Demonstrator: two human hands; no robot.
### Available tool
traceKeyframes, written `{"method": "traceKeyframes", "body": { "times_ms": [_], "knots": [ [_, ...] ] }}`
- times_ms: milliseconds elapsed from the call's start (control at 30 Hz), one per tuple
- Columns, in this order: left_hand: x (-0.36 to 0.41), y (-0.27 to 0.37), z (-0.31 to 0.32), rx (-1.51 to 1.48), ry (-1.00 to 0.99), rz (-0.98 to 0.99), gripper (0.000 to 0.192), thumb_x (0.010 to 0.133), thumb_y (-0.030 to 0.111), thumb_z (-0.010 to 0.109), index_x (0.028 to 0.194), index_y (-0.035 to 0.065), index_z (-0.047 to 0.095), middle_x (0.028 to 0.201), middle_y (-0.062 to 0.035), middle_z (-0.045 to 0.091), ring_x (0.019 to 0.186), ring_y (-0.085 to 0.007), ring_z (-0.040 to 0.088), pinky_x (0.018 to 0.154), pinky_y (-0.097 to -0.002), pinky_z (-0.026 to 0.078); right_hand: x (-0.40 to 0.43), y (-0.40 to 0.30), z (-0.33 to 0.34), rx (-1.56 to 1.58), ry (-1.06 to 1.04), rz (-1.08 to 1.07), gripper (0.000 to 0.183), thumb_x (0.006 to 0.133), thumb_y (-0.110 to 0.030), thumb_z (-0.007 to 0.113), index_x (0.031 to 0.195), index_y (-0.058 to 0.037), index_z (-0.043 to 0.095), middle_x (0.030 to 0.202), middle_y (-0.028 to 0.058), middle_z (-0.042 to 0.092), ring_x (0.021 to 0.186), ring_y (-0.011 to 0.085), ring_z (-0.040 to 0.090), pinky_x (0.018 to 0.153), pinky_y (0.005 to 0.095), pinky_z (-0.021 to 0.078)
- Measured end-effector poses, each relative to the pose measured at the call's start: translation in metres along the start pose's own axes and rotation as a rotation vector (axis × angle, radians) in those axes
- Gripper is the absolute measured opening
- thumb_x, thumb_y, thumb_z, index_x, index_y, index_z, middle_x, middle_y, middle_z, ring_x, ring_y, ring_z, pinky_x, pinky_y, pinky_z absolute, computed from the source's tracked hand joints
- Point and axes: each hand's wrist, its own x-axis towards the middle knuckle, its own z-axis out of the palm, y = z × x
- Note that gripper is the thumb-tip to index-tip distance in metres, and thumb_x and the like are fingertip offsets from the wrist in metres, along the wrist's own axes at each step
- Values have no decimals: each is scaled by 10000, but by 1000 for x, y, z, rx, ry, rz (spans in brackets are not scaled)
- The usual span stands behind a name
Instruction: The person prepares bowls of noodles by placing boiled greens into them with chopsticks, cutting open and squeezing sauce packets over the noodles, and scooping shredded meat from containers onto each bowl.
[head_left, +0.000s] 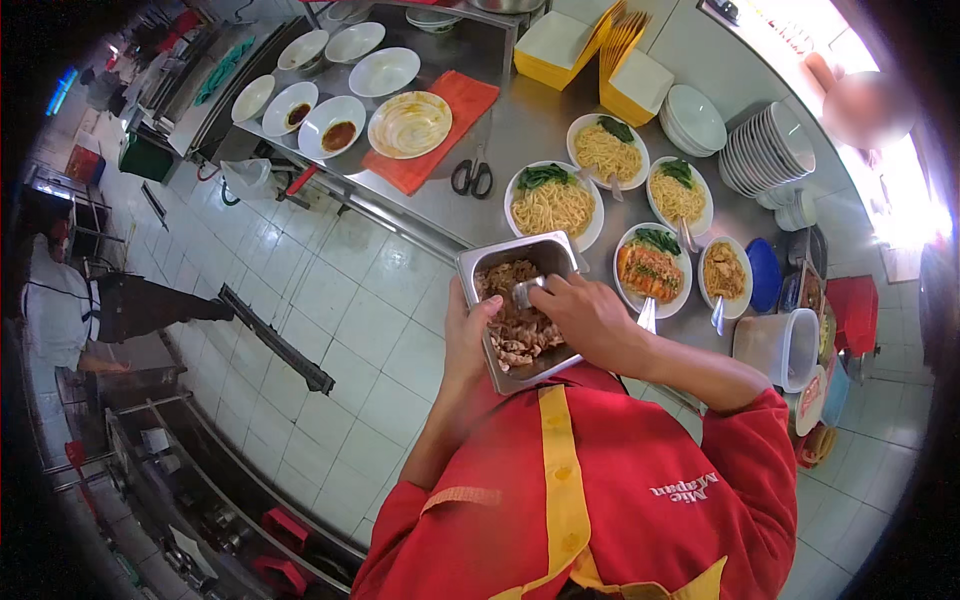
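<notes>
My left hand (466, 334) grips the side of a deep stainless-steel food pan (510, 251), thumb over the rim. Chopped cooked meat (525, 337) fills its lower part. Inside the pan, my right hand (589, 319) holds a small metal scoop or spoon (529, 291) against the meat; its handle is hidden by my fingers. Just beyond the pan is a bowl of noodles with greens (553, 210). Nearby stand two more noodle bowls (609, 150) (677, 196), a bowl topped with sliced meat (651, 271) and a bowl of noodles with meat pieces (725, 276).
Scissors (472, 178) and an orange cloth (427, 165) lie on the steel table (540, 124), beside used bowls (410, 125). Stacked bowls (765, 150), yellow boxes (551, 45) and a plastic container (776, 349) line the far and right sides. Another person (60, 292) stands at left.
</notes>
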Motion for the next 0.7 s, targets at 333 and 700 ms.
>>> {"method": "traceKeyframes", "body": {
  "times_ms": [333, 700],
  "knots": [
    [14, -17, 2, 50, 70, 46, 442, 817, 152, 529, 1225, 16, 426, 1068, -108, 541, 949, -181, 557, 829, -297, 459, -10, 9, 28, 228, -81, -24, 231, 756, -77, 589, 979, -34, 552, 782, 139, 629, 689, 294, 657, 596, 370, 526],
    [7, -10, 12, 61, 130, 50, 446, 805, 144, 536, 1214, -4, 436, 1049, -106, 550, 949, -169, 537, 855, -293, 428, 2, 3, 19, 178, -97, 34, 236, 729, -53, 609, 946, 15, 550, 740, 214, 633, 716, 369, 651, 617, 439, 523]
  ]
}}
